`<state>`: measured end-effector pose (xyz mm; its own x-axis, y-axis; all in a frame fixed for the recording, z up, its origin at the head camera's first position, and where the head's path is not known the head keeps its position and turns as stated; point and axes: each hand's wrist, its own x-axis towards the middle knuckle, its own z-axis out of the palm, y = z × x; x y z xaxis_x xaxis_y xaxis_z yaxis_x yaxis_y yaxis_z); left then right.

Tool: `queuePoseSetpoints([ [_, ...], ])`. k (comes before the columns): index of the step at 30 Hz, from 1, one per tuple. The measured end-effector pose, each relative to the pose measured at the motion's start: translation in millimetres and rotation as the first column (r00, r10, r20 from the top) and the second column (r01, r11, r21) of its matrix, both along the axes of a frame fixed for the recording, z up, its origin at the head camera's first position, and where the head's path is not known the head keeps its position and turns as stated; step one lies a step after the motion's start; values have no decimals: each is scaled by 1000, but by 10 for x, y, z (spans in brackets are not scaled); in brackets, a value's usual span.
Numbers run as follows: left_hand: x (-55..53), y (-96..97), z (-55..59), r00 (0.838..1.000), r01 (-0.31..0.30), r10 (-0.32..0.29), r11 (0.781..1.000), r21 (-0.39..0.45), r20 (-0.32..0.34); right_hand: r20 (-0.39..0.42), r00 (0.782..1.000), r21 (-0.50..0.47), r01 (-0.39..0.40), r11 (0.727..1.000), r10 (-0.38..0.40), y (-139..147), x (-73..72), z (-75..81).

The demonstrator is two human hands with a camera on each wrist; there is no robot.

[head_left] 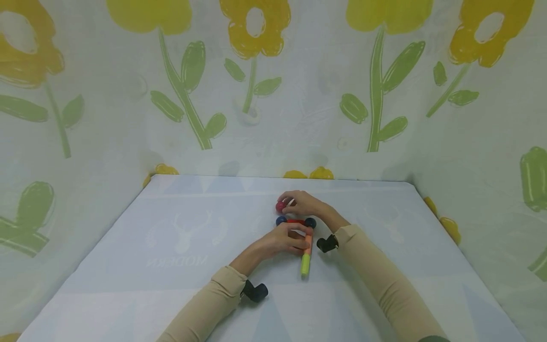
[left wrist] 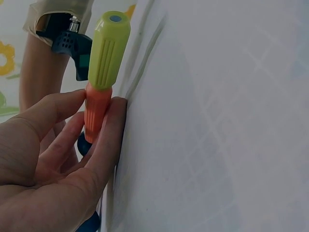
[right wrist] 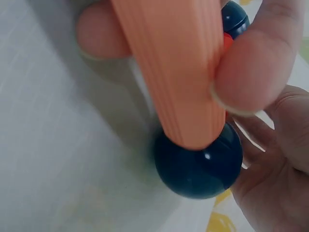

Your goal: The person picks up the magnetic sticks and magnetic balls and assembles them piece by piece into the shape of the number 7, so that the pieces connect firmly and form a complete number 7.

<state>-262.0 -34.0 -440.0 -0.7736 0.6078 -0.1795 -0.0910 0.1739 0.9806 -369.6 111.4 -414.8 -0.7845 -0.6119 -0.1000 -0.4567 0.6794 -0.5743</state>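
My left hand pinches a ribbed orange toy rod between thumb and fingers. A yellow-green rod continues from its near end. At the far end the orange rod meets a dark blue ball. A red rod links that ball to another blue ball. Beyond these, my right hand holds a red ball at its fingertips, just behind the left blue ball. The right wrist view shows left-hand fingers on the orange rod; the red ball is hidden there.
Both hands work above a table with a pale printed cloth. A flower-patterned curtain stands behind the far edge and along the sides. Black camera mounts protrude from both wrists, the right one close beside the orange rod.
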Motion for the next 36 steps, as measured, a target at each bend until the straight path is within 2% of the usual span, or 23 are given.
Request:
queuePoseSetpoints([
  [4, -8, 7, -1, 1000, -4, 4, 1000, 4, 7, -16, 1000, -21, 3, 1000, -4, 55, 8, 5],
  [13, -11, 10, -10, 1000, -21, 21, 1000, -21, 0, 7, 997, -134, 82, 988, -81, 193, 64, 35],
  [21, -9, 17, -21, 999, -45, 45, 999, -22, 17, -10, 993, -178, 110, 978, -113, 356, 160, 120],
  [27, -6, 20, -16, 998, -58, 59, 997, -43, 13, -40, 994, -216, 90, 972, -100, 497, 210, 163],
  [36, -3, 18, -2, 998, -65, 66, 997, -48, 24, -45, 995, -202, 82, 976, -93, 660, 335, 239],
])
